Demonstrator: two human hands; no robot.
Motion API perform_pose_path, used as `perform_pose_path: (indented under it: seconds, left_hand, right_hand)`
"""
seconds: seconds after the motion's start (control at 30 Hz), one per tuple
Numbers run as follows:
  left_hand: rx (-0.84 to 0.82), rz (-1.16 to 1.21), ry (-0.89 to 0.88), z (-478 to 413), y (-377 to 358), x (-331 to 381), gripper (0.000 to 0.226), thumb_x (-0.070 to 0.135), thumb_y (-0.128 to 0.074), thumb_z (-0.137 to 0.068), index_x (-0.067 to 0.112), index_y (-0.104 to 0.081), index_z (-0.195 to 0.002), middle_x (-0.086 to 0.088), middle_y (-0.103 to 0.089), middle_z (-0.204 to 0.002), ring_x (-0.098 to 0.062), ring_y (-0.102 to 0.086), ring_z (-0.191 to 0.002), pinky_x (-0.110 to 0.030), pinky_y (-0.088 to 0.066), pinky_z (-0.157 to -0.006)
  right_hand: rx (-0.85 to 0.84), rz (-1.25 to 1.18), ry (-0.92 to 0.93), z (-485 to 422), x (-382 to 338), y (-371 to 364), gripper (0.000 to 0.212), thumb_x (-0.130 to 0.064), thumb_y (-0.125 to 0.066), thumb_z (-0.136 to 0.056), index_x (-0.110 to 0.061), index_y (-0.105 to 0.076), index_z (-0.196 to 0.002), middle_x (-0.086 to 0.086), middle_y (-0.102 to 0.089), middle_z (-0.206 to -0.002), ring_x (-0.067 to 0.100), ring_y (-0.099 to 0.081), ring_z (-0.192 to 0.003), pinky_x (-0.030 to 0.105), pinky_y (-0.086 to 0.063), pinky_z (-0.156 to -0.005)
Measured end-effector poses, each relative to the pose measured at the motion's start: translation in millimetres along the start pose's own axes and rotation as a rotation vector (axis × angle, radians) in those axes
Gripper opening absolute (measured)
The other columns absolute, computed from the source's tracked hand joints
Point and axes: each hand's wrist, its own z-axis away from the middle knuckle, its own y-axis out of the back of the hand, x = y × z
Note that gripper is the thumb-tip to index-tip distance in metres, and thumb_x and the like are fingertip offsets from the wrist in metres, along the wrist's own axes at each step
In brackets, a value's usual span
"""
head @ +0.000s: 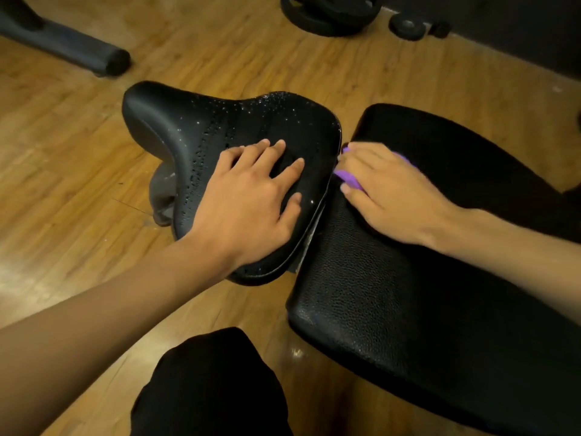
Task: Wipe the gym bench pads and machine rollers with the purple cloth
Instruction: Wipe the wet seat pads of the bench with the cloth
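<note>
Resting on two black pads: left hand (251,196) lies flat, fingers spread, on the saddle-shaped seat pad (201,130) beaded with droplets; right hand (386,190) presses the purple cloth (347,177) onto the pebbled back pad (361,294). Farther off, wooden floor (78,171) and three weight plates (330,14).

left hand (251,196) flat, right hand (390,190) curled.
</note>
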Motion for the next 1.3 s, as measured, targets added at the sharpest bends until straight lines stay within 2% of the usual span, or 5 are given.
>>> perform_pose_path:
  seconds: [0.23,0.43,0.97,1.17,1.3]
  left_hand:
    - [0.011,0.01,0.011,0.0,0.0,-5.5,0.064,0.049,-0.029,-0.1,0.02,-0.053,-0.151,-0.016,-0.048,-0.157,-0.034,-0.041,-0.147,-0.048,-0.028,-0.115]
    - [-0.008,-0.001,-0.005,-0.2,2.6,-6.1,0.066,0.049,-0.026,-0.098,0.019,-0.054,-0.15,-0.018,-0.048,-0.156,-0.035,-0.042,-0.145,-0.05,-0.029,-0.114]
    - [0.02,0.002,-0.008,-4.5,-2.0,-6.6,0.067,0.049,-0.025,-0.099,0.019,-0.051,-0.152,-0.017,-0.046,-0.157,-0.037,-0.039,-0.145,-0.049,-0.025,-0.113]
    - [0.006,-0.016,-0.013,-0.4,-3.7,-6.7,0.066,0.049,-0.028,-0.099,0.018,-0.049,-0.154,-0.018,-0.045,-0.157,-0.037,-0.039,-0.144,-0.049,-0.026,-0.113]
    - [0.037,0.001,-0.022,-4.9,-3.9,-5.9,0.065,0.049,-0.027,-0.1,0.019,-0.049,-0.154,-0.017,-0.046,-0.156,-0.037,-0.039,-0.144,-0.051,-0.027,-0.113]
  right_hand:
    - [0.011,0.14,-0.328,-78.5,53.6,19.3,0.041,-0.039,-0.04,-0.105,-0.005,-0.062,-0.116,0.018,-0.059,-0.116,0.037,-0.05,-0.118,0.041,-0.04,-0.093]
    - [-0.011,0.073,0.002,-12.0,2.9,10.6,0.052,-0.044,-0.037,-0.1,-0.008,-0.064,-0.124,0.009,-0.062,-0.131,0.028,-0.043,-0.139,0.043,-0.036,-0.117]
    - [-0.061,0.1,-0.302,-83.3,42.7,25.5,0.04,-0.043,-0.039,-0.102,-0.013,-0.062,-0.093,0.018,-0.063,-0.102,0.038,-0.053,-0.114,0.044,-0.043,-0.095]
    - [0.001,-0.13,-0.233,35.8,-71.0,5.0,0.058,-0.041,-0.034,-0.103,-0.007,-0.051,-0.146,0.008,-0.049,-0.152,0.022,-0.035,-0.148,0.03,-0.014,-0.126]
    - [0.046,0.021,-0.313,-34.0,9.2,16.5,0.049,-0.034,-0.035,-0.103,-0.003,-0.064,-0.127,0.02,-0.062,-0.131,0.038,-0.046,-0.138,0.036,-0.019,-0.122]
